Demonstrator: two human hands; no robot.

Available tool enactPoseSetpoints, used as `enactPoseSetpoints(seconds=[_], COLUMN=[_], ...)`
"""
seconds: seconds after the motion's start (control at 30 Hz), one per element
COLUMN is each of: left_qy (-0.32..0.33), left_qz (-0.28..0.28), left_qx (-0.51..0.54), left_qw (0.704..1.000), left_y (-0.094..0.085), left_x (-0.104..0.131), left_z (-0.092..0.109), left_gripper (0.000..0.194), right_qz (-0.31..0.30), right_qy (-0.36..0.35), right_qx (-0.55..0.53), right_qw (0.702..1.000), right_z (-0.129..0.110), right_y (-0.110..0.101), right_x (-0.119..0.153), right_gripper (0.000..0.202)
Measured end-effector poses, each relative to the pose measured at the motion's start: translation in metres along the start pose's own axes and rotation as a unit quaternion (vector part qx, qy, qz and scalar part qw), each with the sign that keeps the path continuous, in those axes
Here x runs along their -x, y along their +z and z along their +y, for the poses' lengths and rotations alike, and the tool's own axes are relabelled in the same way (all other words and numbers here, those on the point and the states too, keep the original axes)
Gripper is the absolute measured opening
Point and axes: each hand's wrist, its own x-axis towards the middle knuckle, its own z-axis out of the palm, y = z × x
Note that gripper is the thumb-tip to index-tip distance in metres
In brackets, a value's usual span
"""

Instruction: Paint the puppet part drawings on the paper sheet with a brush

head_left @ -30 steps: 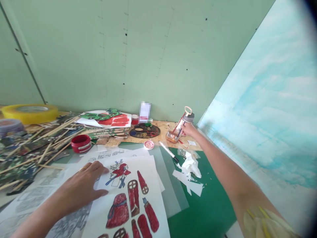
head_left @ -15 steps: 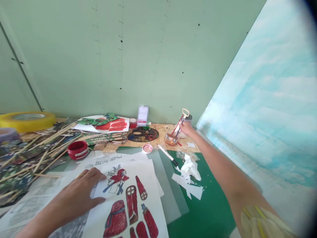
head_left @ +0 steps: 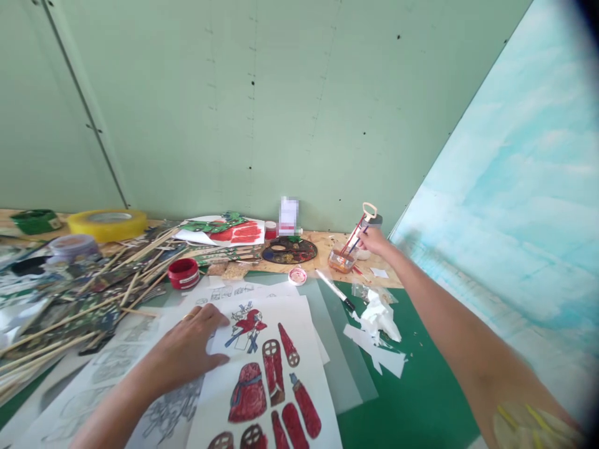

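Note:
My right hand (head_left: 371, 240) reaches to the back of the table, its fingers closed around a dark blue paintbrush (head_left: 354, 245). The brush's lower end is inside a small glass jar (head_left: 340, 262) of brownish liquid. A second, red-handled brush (head_left: 354, 231) leans in the same jar. My left hand (head_left: 199, 337) rests with thumb and fingers apart on the left edge of a white sheet (head_left: 299, 312). Red-painted shapes and a red bird drawing cover that sheet.
Around the sheet are a red paint jar (head_left: 183, 273), a pink-stained lid (head_left: 297, 276), a marker (head_left: 334, 289), crumpled tissue (head_left: 380, 317) and a paint palette (head_left: 289, 251). Thin wooden sticks (head_left: 135, 277) and yellow tape (head_left: 107, 225) crowd the left. A green wall stands behind.
The view has turned slightly left, so everything sits further right, and a green jar shows at far left. My right hand still holds the brush in the jar; my left hand stays on the sheet.

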Motion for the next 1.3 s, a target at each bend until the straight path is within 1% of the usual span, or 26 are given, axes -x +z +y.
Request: enactPoseSetpoints(seconds=[0.23, 0.43, 0.67, 1.07, 1.3], left_qy=[-0.011, -0.027, -0.015, 0.0, 0.007], left_qz=[-0.01, -0.031, -0.025, -0.016, -0.01], left_qx=[0.013, 0.009, -0.003, -0.008, -0.003], left_qw=[1.0, 0.999, 1.0, 1.0, 1.0], left_y=[-0.004, -0.011, -0.008, -0.001, -0.003], left_x=[0.0, 0.0, 0.001, -0.001, -0.001], left_z=[0.004, 0.011, 0.008, 0.001, 0.002], left_gripper=[0.051, 0.053, 0.052, 0.054, 0.054], right_qz=[0.016, 0.018, 0.026, 0.041, 0.042], right_qy=[0.004, 0.001, -0.011, 0.009, 0.017], right_qx=[-0.024, -0.04, -0.045, -0.06, -0.066], right_qw=[1.0, 0.999, 0.999, 0.997, 0.997], right_z=[0.008, 0.011, 0.012, 0.012, 0.011], right_y=[0.007, 0.005, 0.003, 0.004, 0.002], right_x=[0.002, 0.003, 0.004, 0.006, 0.007], right_gripper=[0.036, 0.035, 0.032, 0.033, 0.034])
